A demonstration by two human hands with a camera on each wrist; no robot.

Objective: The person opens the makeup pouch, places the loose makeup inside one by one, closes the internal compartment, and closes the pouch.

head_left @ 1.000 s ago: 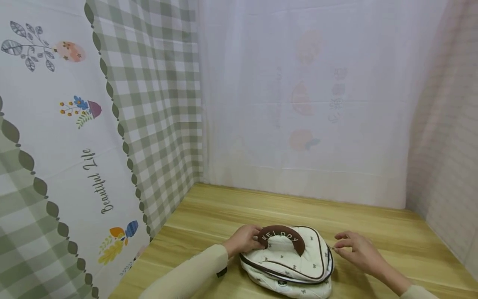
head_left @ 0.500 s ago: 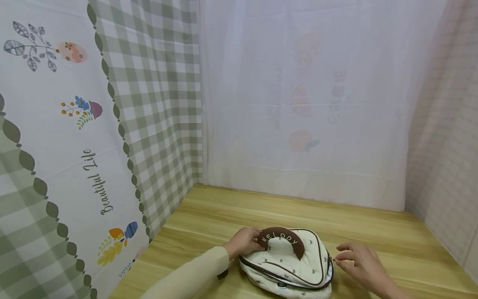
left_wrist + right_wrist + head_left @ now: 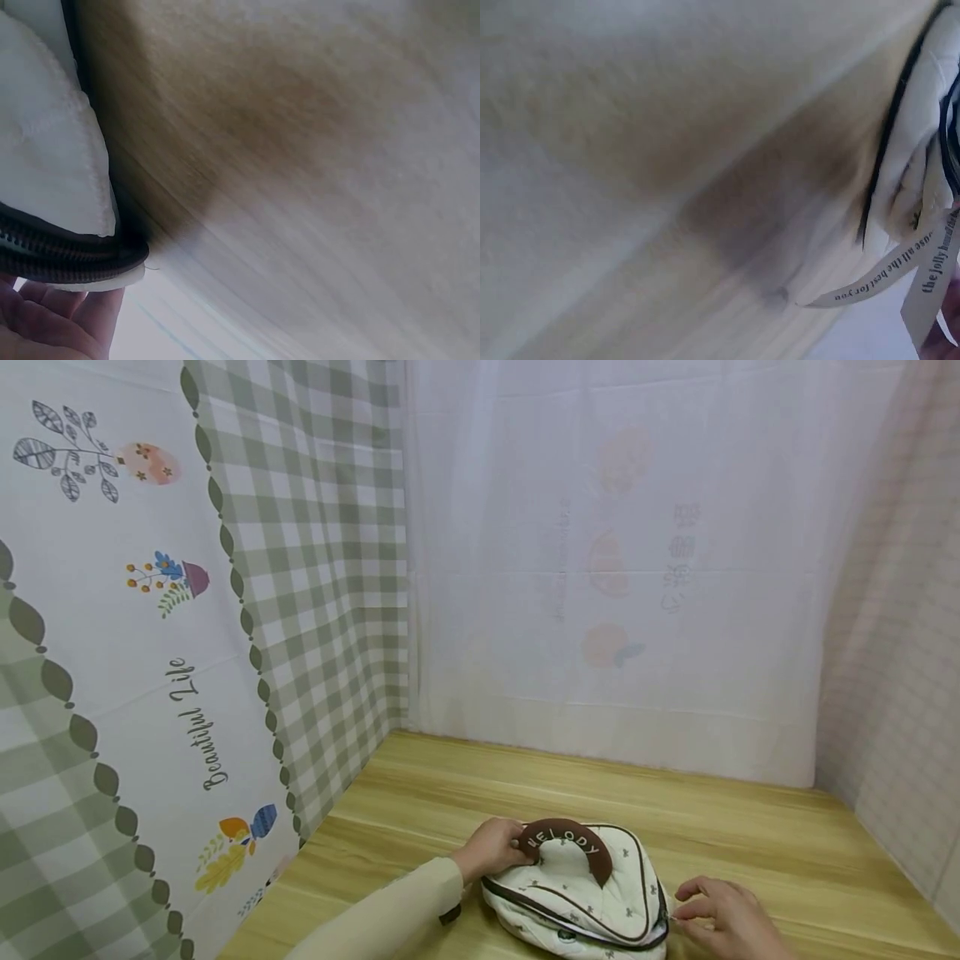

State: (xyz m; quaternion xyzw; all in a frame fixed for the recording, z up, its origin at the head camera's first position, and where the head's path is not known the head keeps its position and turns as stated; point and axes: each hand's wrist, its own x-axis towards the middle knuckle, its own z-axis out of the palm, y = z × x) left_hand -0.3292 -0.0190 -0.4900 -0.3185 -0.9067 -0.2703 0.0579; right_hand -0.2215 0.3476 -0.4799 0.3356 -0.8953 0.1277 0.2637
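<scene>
A white quilted bag (image 3: 628, 865) with small printed motifs, brown piping and a brown handle (image 3: 567, 832) lettered "MELODY" lies on the table. My left hand (image 3: 491, 847) grips its left back corner beside the handle. In the left wrist view, the fingers (image 3: 56, 319) curl under the bag's edge below a dark zipper (image 3: 71, 259). Right of the bag, my right hand (image 3: 727, 922) pinches a small zipper pull at the bag's right side. Printed ribbon (image 3: 934, 277) hangs by that hand in the right wrist view. The bag's inside is hidden.
The bag sits near the front of a wood-grain table (image 3: 465, 777). A green-and-white checked cloth (image 3: 322, 552) hangs on the left, and a pale curtain (image 3: 510, 610) hangs behind. A light wall covering (image 3: 900, 693) borders the right.
My right hand has slid toward the front along the bag's right side, with the zipper pull between its fingers. My left hand keeps its grip on the bag's corner.
</scene>
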